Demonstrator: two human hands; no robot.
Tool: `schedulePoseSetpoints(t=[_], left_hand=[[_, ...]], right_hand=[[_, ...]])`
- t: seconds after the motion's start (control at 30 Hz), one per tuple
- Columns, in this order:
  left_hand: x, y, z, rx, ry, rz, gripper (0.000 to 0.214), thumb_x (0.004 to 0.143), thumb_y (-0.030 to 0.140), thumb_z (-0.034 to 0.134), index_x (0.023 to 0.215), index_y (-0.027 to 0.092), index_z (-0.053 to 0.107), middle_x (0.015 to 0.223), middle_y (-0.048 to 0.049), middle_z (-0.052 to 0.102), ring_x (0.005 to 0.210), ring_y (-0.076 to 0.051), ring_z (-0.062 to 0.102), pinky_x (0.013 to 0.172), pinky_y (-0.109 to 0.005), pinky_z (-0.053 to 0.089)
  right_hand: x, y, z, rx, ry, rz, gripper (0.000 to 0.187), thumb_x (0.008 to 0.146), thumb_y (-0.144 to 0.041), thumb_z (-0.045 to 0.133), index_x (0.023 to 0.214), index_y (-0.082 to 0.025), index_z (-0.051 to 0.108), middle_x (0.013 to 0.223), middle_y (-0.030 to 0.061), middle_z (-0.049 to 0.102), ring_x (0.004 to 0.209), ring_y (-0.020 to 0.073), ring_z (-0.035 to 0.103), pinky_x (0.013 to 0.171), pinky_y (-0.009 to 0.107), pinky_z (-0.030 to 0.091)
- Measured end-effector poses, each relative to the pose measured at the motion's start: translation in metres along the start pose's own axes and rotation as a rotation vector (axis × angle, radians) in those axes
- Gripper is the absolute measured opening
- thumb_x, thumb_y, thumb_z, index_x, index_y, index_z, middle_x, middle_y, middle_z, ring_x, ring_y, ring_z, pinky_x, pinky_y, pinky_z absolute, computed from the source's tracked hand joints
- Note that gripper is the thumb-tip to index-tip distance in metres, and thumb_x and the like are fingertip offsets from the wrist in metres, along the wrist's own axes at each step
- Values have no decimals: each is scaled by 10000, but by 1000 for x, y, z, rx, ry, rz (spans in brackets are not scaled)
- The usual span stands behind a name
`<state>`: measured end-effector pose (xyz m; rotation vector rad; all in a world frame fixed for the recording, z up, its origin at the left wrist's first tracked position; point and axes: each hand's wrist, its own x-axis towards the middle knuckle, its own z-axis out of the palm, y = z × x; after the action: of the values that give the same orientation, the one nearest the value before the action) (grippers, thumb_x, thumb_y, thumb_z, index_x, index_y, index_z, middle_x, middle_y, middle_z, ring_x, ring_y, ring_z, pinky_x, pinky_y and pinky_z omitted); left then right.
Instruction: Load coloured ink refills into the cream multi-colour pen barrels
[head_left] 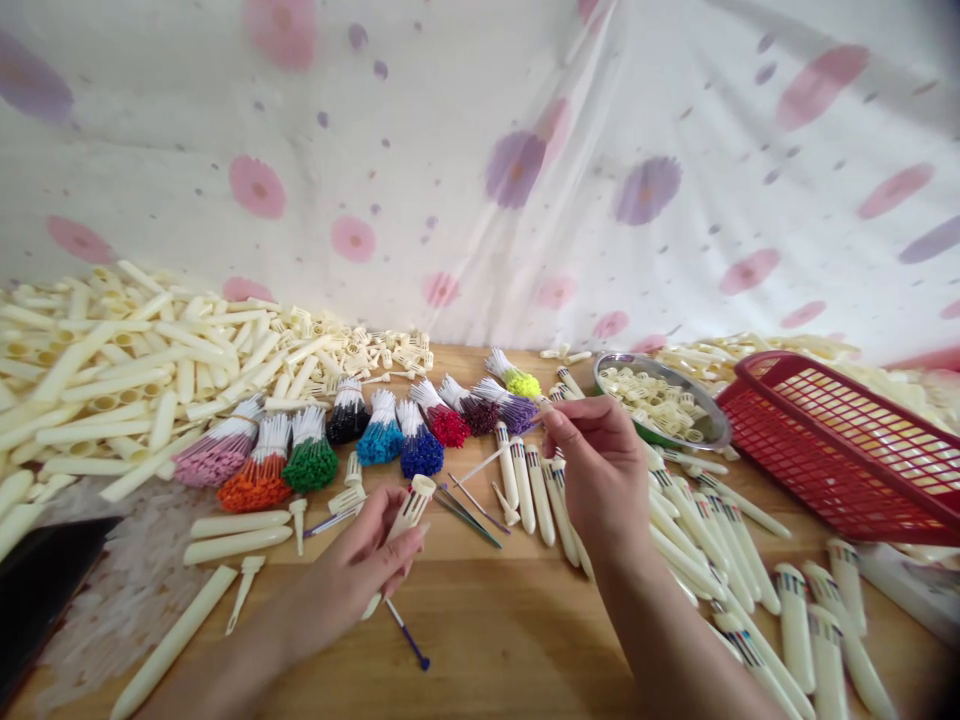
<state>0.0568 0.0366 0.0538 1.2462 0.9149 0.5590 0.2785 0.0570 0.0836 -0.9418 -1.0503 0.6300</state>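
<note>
My left hand (pixel 360 570) is closed around a cream pen insert (pixel 409 510), its slotted head pointing up; a purple-tipped refill (pixel 409 632) sticks out below the hand. My right hand (pixel 600 465) hovers above a row of cream pen barrels (pixel 529 485), thumb and fingers pinched on a thin refill (pixel 484 465) that slants down to the left. Bundles of refills lie in front: pink (pixel 217 455), orange (pixel 259 480), green (pixel 311 460), black (pixel 347 415), blue (pixel 381 435), red (pixel 446 420), purple (pixel 514 408), yellow-green (pixel 517 380).
A big heap of cream barrels (pixel 97 370) fills the left. A metal bowl (pixel 716 430) of small cream parts and a red plastic basket (pixel 847 450) stand at the right, with assembled pens (pixel 795 620) below. A flowered cloth (pixel 480 150) hangs behind. A dark object (pixel 37 590) sits at the lower left.
</note>
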Motion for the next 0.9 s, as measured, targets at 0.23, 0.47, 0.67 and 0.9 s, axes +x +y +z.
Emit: schedulePoseSetpoints(t=[0.23, 0.47, 0.67, 0.9], left_hand=[[2, -5, 1, 47, -52, 15, 220, 877, 427, 455, 898, 211, 426, 646, 72, 383, 555, -89, 342, 540, -215, 327], [0, -4, 2, 47, -52, 2, 261, 868, 451, 457, 970, 212, 426, 666, 70, 369, 575, -95, 325, 538, -218, 318], [0, -5, 3, 39, -38, 0, 265, 856, 457, 473, 956, 213, 447, 666, 68, 373, 574, -97, 324, 533, -212, 320], [0, -6, 3, 38, -22, -8, 275, 848, 467, 479, 969, 221, 453, 665, 68, 374, 580, -102, 326, 531, -213, 318]], right_hand=[[-6, 3, 10, -61, -30, -40, 84, 738, -196, 668, 718, -191, 587, 642, -46, 566, 516, 61, 472, 487, 185, 390], [-14, 5, 16, -37, -100, 40, 90, 733, -217, 672, 703, -186, 593, 641, -40, 575, 498, 55, 446, 467, 178, 370], [-20, 6, 23, -22, -146, 88, 101, 716, -218, 683, 682, -186, 593, 631, -37, 587, 504, 61, 462, 478, 181, 381], [-26, 1, 29, -51, -189, 147, 161, 696, -272, 698, 653, -183, 572, 621, -25, 594, 470, 65, 444, 434, 190, 354]])
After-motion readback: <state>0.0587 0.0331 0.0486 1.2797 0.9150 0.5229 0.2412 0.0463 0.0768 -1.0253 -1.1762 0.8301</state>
